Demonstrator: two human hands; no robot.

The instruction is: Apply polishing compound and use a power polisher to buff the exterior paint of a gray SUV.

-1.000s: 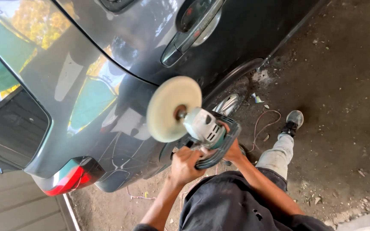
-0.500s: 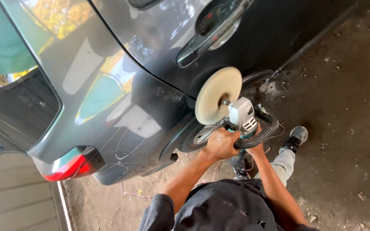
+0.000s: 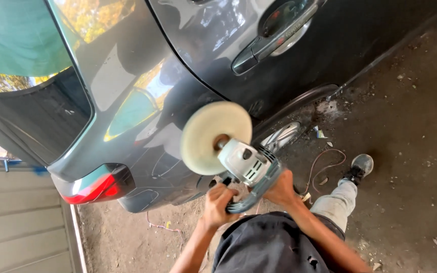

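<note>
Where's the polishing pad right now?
In the head view, the cream polishing pad sits mid-frame against the grey car's rear quarter panel, between the red tail light and the rear wheel, below the door handle.

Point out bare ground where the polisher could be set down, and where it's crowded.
Open dirt lies right of the shoe, and some between the tail light and left hand. It is crowded by the rear wheel: a cord, the polisher and right hand.
</note>
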